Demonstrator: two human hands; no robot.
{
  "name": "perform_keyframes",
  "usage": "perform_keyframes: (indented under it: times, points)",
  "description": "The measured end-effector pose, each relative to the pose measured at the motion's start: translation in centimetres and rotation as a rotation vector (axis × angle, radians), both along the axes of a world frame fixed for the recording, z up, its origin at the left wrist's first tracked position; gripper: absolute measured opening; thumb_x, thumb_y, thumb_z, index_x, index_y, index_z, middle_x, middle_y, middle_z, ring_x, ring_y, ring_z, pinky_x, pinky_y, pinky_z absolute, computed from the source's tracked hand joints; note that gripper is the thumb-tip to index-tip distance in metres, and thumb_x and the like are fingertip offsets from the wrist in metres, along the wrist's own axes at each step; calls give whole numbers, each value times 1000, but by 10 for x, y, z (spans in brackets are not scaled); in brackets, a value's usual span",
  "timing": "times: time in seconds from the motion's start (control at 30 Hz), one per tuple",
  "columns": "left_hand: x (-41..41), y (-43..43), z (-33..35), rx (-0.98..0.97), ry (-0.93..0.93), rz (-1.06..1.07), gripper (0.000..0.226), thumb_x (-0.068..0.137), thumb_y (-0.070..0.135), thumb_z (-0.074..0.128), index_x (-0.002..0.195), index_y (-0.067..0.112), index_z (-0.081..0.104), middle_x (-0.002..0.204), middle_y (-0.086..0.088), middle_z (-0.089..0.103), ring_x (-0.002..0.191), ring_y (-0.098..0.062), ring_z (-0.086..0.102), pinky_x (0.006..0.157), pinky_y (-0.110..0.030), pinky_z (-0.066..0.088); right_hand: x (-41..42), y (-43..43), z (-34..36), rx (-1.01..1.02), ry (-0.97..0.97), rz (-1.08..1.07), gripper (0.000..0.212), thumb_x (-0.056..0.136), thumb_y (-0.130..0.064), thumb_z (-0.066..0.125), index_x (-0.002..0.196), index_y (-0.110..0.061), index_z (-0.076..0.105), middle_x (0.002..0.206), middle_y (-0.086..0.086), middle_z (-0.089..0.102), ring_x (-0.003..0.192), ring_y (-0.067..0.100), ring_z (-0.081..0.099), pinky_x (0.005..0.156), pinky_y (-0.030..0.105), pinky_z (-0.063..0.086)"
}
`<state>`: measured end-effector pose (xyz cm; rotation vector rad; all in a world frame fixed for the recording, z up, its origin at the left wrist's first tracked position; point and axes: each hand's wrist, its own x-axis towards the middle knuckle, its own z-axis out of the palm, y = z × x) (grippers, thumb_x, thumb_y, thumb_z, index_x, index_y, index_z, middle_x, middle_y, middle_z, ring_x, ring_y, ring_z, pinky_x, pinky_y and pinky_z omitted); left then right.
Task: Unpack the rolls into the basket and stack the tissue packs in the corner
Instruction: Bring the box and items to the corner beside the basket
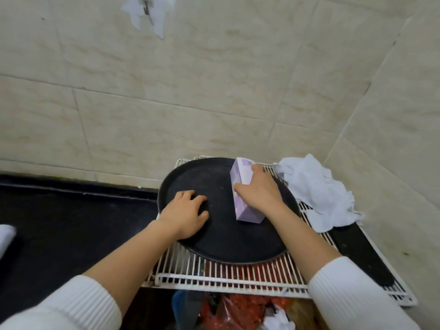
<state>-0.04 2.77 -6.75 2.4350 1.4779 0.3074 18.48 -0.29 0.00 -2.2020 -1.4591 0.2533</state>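
Beige marbled wall tiles [190, 96] fill the upper view and meet in a corner at the right. High on the left wall hangs a torn scrap of white paper [152, 13] from a small fixing.

At far left, a white object [6, 236], only partly in view, lies on the black bench [59, 222]; what it is cannot be told. The bench runs along the foot of the wall.

Further right, a white wire rack [226, 277] sits in the corner, and on it rests a round black tray [214, 234]. The left hand [185, 215] lies palm down on the left part of the tray, fingers [195, 198] slightly curled and spread, holding nothing. Its forearm is bare, with a white ribbed sleeve [71, 308] pushed back.

The right hand [259, 189] grips a lilac tissue pack [242, 203], fingers over its top and thumb on the left face. The pack stands on its long edge on the right half of the tray, its far end pointing toward the wall.

Just right of the tray, crumpled white wrapping [316, 189] lies on the rack against the corner wall. A flat black strip [359, 251] lies along the rack's right side.

Below the rack, red and white bagged items [242, 310] are visible but not identifiable.
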Motion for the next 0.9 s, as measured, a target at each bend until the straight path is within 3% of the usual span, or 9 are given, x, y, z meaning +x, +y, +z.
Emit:
perform_keyframes:
  times: [0.2, 0.47, 0.73, 0.9]
  points:
    - [-75, -7, 9, 220, -319, 212, 40, 93, 30, 48, 131, 18, 50, 140, -8, 45, 135, -24, 31, 106, -38, 38, -82, 21, 19, 123, 126, 230, 68, 80, -41, 61, 139, -20, 36, 136, 8, 51, 114, 32, 54, 75, 32, 37]
    - [-255, -19, -33, 232, -363, 617, 34, 94, 23, 47, 125, 11, 56, 130, -12, 52, 127, -28, 37, 101, -37, 37, -264, 38, -7, 94, 221, 482, 67, 79, -40, 60, 137, -18, 36, 131, 11, 53, 110, 34, 56, 76, 34, 39]
    - [-436, -62, -112, 118, -280, 715, 38, 95, 23, 44, 131, 11, 48, 135, -13, 46, 128, -29, 35, 102, -44, 37, -425, 19, -135, -156, 224, 333, 66, 87, -38, 58, 142, -15, 30, 128, 13, 46, 107, 36, 57, 76, 37, 46]
    - [-526, -89, -159, 37, -280, 833, 49, 95, 23, 44, 141, 11, 34, 152, -12, 27, 140, -28, 21, 104, -49, 41, -479, 5, -200, -316, 160, 143, 67, 87, -37, 60, 141, -15, 27, 128, 14, 44, 113, 37, 54, 85, 45, 50]
